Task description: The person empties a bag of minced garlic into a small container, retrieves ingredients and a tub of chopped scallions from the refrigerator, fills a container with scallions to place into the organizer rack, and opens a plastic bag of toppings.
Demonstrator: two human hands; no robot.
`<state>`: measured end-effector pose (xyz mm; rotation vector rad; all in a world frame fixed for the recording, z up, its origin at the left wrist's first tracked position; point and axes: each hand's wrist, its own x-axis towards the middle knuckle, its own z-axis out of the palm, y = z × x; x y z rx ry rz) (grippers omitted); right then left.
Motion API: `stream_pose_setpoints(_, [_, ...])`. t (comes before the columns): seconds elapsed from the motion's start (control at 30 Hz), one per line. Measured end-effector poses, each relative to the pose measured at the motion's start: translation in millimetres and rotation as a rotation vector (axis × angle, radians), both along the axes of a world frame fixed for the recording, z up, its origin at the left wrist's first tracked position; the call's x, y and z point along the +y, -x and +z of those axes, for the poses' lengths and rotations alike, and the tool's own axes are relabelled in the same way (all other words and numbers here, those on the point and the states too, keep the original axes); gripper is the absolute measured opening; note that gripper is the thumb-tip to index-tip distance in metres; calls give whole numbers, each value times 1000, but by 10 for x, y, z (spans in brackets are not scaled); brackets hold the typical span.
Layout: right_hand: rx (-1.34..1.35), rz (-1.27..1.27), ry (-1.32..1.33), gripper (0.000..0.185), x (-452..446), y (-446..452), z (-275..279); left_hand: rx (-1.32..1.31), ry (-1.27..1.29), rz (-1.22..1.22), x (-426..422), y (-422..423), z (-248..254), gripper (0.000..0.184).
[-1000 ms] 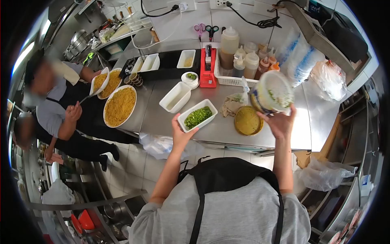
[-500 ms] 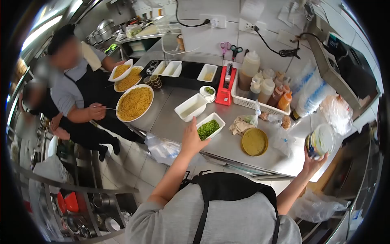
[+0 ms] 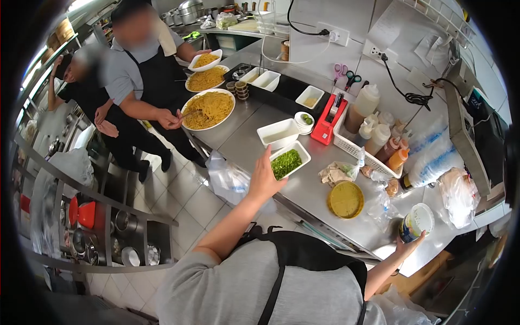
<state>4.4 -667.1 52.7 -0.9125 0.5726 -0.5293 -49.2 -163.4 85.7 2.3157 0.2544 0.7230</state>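
My left hand [image 3: 264,179] is closed on the near side of a white rectangular container [image 3: 305,155] filled with chopped green herbs [image 3: 286,163]. Just behind it on the counter stands a second white container [image 3: 277,134] with a little pale residue inside. My right hand [image 3: 407,247] grips a round plastic tub [image 3: 416,222] with a coloured label, tilted over the counter's right end. A round yellowish lid [image 3: 345,200] lies on the steel between my hands.
A white basket [image 3: 355,145] of sauce bottles and a red device [image 3: 329,120] stand along the wall. Plastic bags [image 3: 457,197] lie at the right. To the left, a co-worker [image 3: 157,70] works at a large plate of noodles [image 3: 208,110]; another person stands behind.
The camera view has turned, so the counter appears shifted. Both my hands keep their holds. The co-worker's utensil has moved into the noodles, and the person behind has raised an arm to the head.
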Motion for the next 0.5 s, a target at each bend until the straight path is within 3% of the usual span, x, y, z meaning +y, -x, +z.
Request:
stream_pose_setpoints(0.13, [210,-133,142,95,-307,-142,-259,-125,10,84,9,100,187,98])
stream_pose_setpoints(0.17, [204,-174,119,81,-302,-174,-268,-152,9,107,35,120,202,98])
stream_pose_setpoints(0.27, [107,-290,198,70,-254,-123,-144,-165,129,156,138,184,281,95])
stream_pose_setpoints(0.3, [76,-377,263,55,-341,-182,-208,-162,180,172,177,219,311,94])
stream_pose_setpoints(0.33, [-32,-463,507,42,-453,-192,-324,-162,227,197,233,273,349,94])
stream_pose_setpoints(0.4, [96,-629,1105,37,-838,-259,-433,-187,274,220,343,319,350,92])
stream_pose_setpoints(0.43, [224,-799,971,39,-411,-197,20,-183,222,244,369,360,412,90])
stream_pose_setpoints(0.47, [93,-770,1029,42,-472,-210,46,-178,171,268,395,397,474,89])
stream_pose_setpoints(0.5, [17,-762,872,45,-210,-185,265,-187,243,253,459,395,463,88])
